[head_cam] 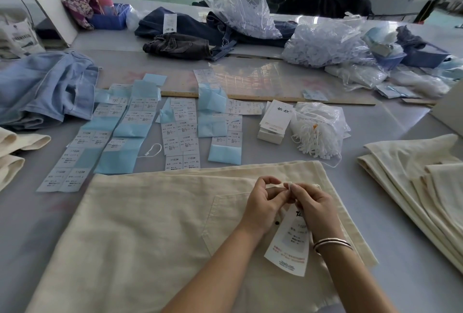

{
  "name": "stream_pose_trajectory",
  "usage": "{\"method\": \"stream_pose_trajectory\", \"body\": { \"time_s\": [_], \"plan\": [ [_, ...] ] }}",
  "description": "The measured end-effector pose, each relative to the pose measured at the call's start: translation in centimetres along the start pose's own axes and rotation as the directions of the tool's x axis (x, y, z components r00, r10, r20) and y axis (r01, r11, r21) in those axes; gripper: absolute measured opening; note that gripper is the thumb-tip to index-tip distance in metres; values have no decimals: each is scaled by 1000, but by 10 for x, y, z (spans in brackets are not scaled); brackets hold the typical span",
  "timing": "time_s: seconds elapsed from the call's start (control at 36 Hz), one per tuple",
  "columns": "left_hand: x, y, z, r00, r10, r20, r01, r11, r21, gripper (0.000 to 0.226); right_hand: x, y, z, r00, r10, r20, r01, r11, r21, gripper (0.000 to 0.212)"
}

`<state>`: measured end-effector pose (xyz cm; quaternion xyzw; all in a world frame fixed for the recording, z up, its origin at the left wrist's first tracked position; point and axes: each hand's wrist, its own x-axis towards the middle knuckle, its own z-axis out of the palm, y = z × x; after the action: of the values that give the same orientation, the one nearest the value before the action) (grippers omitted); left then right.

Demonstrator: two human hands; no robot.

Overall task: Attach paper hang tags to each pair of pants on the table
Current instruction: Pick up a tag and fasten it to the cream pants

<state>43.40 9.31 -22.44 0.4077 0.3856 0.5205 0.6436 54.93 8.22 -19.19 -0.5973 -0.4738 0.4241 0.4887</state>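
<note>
Leftmost, a light blue pair of jeans [47,87] lies rumpled on the grey table [30,217], with folded cream fabric [15,152] just below it at the edge. Beside these, sheets of size stickers [180,132] on pale blue backing spread in rows, and a loose white loop string [151,150] lies between two of the rows.

Nearest the camera, the cream pants [150,225] lie flat, long axis running from the lower left up toward the right, waistband end at the upper right and a patch pocket facing up. Over that pocket the left hand [263,205] curls its fingers, thumb and forefinger pinched together on what seems to be a thin white string, too small to tell for sure. Touching it fingertip to fingertip, the right hand [315,207], bangles on its wrist, pinches the same small white piece. A paper hang tag [290,245] hangs below the two hands, long axis nearly upright, tilted slightly, printed face up, resting on the pants.

Behind the hands, a stack of hang tags [274,122] sits just beside a plastic bag of white strings [318,130]. A wooden ruler [275,99] runs across behind them. At the right, a pile of folded cream pants [426,187] rests near the table's edge.
</note>
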Motion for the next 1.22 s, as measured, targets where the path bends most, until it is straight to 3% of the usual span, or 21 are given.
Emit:
{"method": "stream_pose_trajectory", "body": {
  "time_s": [0.44,0.75,0.94,1.22],
  "plan": [
    [2,-4,-2,1000,2,1,-2,999,37,22,2,1,-3,999,-20,29,20,1000,-3,19],
    [2,-2,0,1000,5,-17,-4,999,53,19,2,10,-4,993,-120,1,120,990,-71,19],
    [1,-7,6,995,68,-79,-55,986,156,15,-1,15,1,985,-172,-21,170,983,-71,18],
    [-3,-6,12,970,201,-134,-141,921,363,19,2,15,3,997,-65,-36,63,997,-40,19]
  ]
}}
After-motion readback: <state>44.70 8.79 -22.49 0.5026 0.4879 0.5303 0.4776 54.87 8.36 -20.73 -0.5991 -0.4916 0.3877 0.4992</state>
